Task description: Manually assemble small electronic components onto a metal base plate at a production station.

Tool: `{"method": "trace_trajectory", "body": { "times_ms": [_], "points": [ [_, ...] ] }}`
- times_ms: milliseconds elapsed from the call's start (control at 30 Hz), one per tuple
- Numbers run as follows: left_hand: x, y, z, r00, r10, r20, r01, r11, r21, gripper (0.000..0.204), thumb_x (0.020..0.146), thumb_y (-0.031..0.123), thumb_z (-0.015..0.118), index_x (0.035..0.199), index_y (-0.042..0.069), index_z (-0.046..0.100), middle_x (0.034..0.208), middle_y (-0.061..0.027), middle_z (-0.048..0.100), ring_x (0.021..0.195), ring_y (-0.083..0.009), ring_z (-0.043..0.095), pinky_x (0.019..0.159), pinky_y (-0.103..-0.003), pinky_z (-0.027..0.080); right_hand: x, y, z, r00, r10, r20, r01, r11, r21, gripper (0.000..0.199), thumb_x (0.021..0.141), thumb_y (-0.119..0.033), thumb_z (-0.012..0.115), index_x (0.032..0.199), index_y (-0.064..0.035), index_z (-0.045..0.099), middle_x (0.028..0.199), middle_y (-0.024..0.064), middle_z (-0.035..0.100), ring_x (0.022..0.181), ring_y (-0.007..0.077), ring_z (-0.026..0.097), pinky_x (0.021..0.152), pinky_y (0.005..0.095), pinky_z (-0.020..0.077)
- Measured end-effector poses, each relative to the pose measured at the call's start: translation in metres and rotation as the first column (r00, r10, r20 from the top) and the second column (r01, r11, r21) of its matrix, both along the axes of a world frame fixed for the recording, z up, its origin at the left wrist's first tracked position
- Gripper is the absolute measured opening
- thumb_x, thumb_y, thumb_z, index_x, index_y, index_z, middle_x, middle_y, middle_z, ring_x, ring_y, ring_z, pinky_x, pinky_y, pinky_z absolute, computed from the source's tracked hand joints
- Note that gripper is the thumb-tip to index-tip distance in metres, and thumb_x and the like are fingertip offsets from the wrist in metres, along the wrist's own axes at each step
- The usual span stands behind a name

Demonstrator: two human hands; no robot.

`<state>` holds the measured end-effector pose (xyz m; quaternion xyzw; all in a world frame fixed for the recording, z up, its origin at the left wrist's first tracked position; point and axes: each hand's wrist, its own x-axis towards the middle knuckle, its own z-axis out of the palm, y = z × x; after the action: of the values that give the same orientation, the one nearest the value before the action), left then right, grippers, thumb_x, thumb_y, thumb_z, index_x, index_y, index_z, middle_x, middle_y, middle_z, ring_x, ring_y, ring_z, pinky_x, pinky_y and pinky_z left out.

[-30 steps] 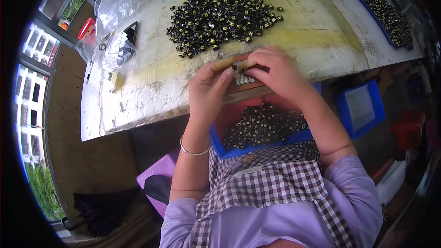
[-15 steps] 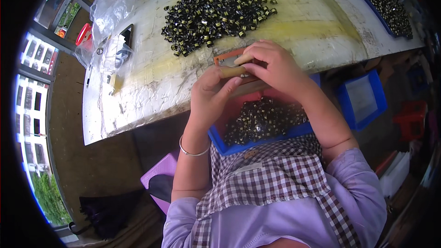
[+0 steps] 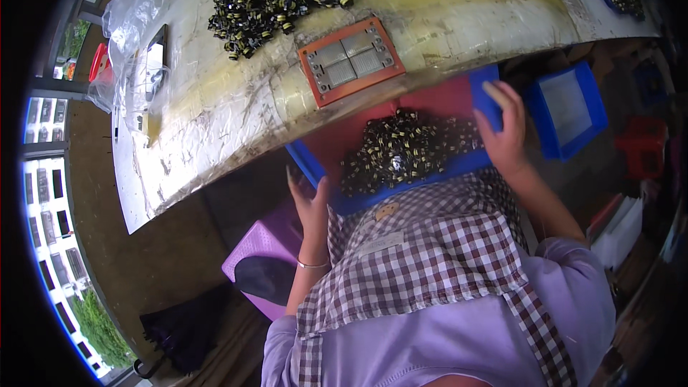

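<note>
My left hand [image 3: 310, 208] is at the left end of a blue bin [image 3: 309, 165], thumb and fingers apart. At the bin's right end is my right hand [image 3: 507, 132], its fingers spread and slightly bent, with beige covers on some fingertips. Both hands look empty; whether they touch the rim is unclear. A heap of small black and yellow parts [image 3: 401, 154] lies in the bin, which has a red inner surface and rests against my checked apron. On the table edge beyond sits an orange-framed fixture [image 3: 351, 61] with grey ribbed metal panels.
A large pile of black and yellow parts [image 3: 287, 0] covers the far part of the worktable [image 3: 215, 129]. Clear plastic bags [image 3: 132, 21] and a phone-like dark object [image 3: 155, 54] lie left. Another blue tray [image 3: 570, 115] stands right; a purple stool [image 3: 261, 247] stands lower left.
My hands have parted from over the fixture and come down to the two ends of the bin. The orange-framed fixture is now uncovered. The whole view has shifted, with the table higher in it.
</note>
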<state>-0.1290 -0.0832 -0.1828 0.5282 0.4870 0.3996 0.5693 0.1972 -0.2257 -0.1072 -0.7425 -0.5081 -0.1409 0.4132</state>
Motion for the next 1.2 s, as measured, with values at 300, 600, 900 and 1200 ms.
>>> {"method": "trace_trajectory", "body": {
  "times_ms": [300, 600, 900, 1200],
  "points": [
    [-0.035, 0.011, -0.056, 0.918, -0.268, 0.292, 0.384, 0.785, -0.486, 0.06, 0.089, 0.04, 0.067, 0.135, 0.006, 0.049, 0.13, -0.0049, 0.058, 0.121, -0.0208, 0.053, 0.106, -0.037, 0.039, 0.028, -0.036, -0.066, 0.133, 0.107, -0.985, -0.137, 0.987, 0.089, 0.069, 0.09, -0.028, 0.066, 0.147, -0.0052, 0.034, 0.142, 0.0086, 0.046, 0.126, 0.0201, 0.049, 0.104, 0.0316, 0.0404],
    [-0.024, 0.011, -0.051, 0.895, -0.203, 0.398, 0.385, 0.803, -0.456, 0.05, 0.087, 0.041, 0.068, 0.124, 0.01, 0.053, 0.102, 0.0008, 0.057, 0.094, -0.0147, 0.057, 0.084, -0.033, 0.049, 0.038, -0.033, -0.075, -0.206, 0.122, -0.971, -0.275, 0.945, 0.177, 0.054, 0.089, -0.033, 0.068, 0.134, -0.0095, 0.051, 0.122, 0.0039, 0.061, 0.109, 0.015, 0.059, 0.096, 0.0312, 0.0477],
    [0.013, -0.004, -0.02, 0.831, -0.126, 0.542, 0.382, 0.837, -0.392, 0.049, 0.088, 0.04, 0.066, 0.125, 0.011, 0.056, 0.118, -0.0058, 0.06, 0.11, -0.019, 0.054, 0.095, -0.035, 0.044, 0.06, -0.044, -0.093, -0.119, 0.203, -0.972, -0.208, 0.952, 0.224, 0.053, 0.095, -0.036, 0.057, 0.135, -0.0026, 0.05, 0.132, 0.0079, 0.057, 0.121, 0.0215, 0.054, 0.106, 0.0384, 0.039],
    [-0.002, -0.032, 0.042, 0.787, -0.135, 0.601, 0.488, 0.733, -0.474, 0.05, 0.098, 0.037, 0.048, 0.135, 0.003, 0.052, 0.133, -0.0141, 0.057, 0.124, -0.0273, 0.052, 0.109, -0.04, 0.037, 0.036, -0.061, -0.062, -0.124, -0.001, -0.992, -0.223, 0.974, 0.027, 0.057, 0.089, -0.046, 0.064, 0.128, -0.0055, 0.056, 0.118, 0.0079, 0.064, 0.102, 0.0206, 0.061, 0.09, 0.0356, 0.0485]
  ]
}}
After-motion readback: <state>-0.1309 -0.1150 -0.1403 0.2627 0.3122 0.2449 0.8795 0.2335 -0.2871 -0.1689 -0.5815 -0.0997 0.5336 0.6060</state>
